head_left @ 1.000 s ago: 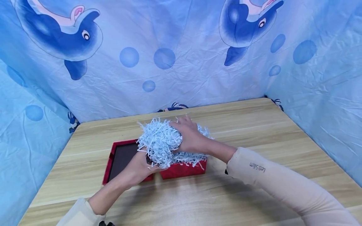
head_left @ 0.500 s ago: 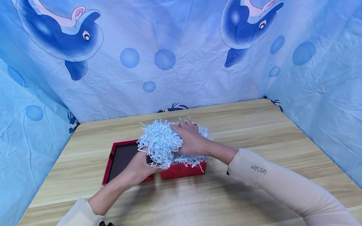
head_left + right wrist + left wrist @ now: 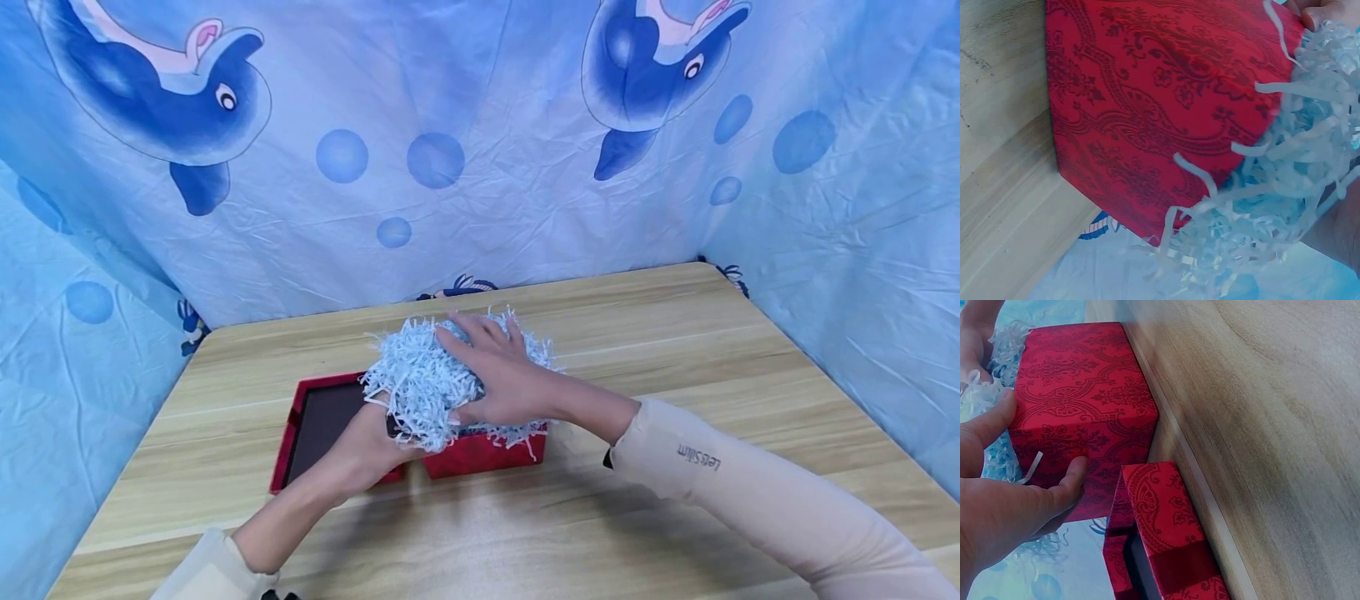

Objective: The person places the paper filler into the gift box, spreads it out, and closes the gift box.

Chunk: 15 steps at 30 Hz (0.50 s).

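Observation:
A red patterned box point(image 3: 487, 454) stands on the table, heaped above its rim with pale blue shredded paper point(image 3: 420, 367). My right hand point(image 3: 510, 375) lies over the right part of the heap, its fingers spread and its thumb low near the front rim. At the box's left side is my left hand point(image 3: 375, 442), overlapped by paper strands. In the left wrist view its thumb reaches the box's rim and its extended fingers point(image 3: 1072, 478) lie against the side wall. Loose strands hang over the rim in the right wrist view.
Left of the box lies its red-edged lid point(image 3: 288, 446), dark inside, partly behind my left forearm. The wood-grain table point(image 3: 660, 333) runs back to a blue curtain point(image 3: 495, 225) printed with dolphins, which also closes off both sides.
My right hand's fingers have spread apart and shifted slightly left over the shredded paper, after gripping it closer. The left hand and the box stay in place.

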Available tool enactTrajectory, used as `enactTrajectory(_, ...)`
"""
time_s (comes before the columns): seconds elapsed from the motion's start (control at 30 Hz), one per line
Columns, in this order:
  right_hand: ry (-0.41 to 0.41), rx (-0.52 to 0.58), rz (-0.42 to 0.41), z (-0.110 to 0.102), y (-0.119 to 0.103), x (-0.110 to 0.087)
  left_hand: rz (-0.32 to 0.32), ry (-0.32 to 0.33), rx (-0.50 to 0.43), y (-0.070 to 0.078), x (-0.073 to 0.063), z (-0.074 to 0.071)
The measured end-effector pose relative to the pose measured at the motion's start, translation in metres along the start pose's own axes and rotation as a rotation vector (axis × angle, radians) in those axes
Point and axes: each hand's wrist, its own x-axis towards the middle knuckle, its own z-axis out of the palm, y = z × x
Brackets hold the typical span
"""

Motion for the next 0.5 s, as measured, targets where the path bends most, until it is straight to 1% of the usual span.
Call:
enactTrajectory(0.17,0.030,-0.012,-0.082,-0.0024,-0.0018,-0.0010,0.001,0.003,0.019,-0.0002,-0.0009,0.0002)
enactTrajectory(0.3,0.033,-0.076,-0.131,-0.0009,-0.0018,0.0004,-0.002,0.001,0.026,0.0001,-0.0013,0.0001)
enactTrajectory(0.4,-0.001,-0.143,-0.145,0.0023,0.0006,0.0013,-0.012,0.004,0.029,0.0011,-0.0012,0.0006)
enactTrajectory(0.5,-0.059,-0.163,-0.130,0.0061,0.0043,0.0017,-0.030,0.009,0.033,0.0025,-0.0004,0.0015)
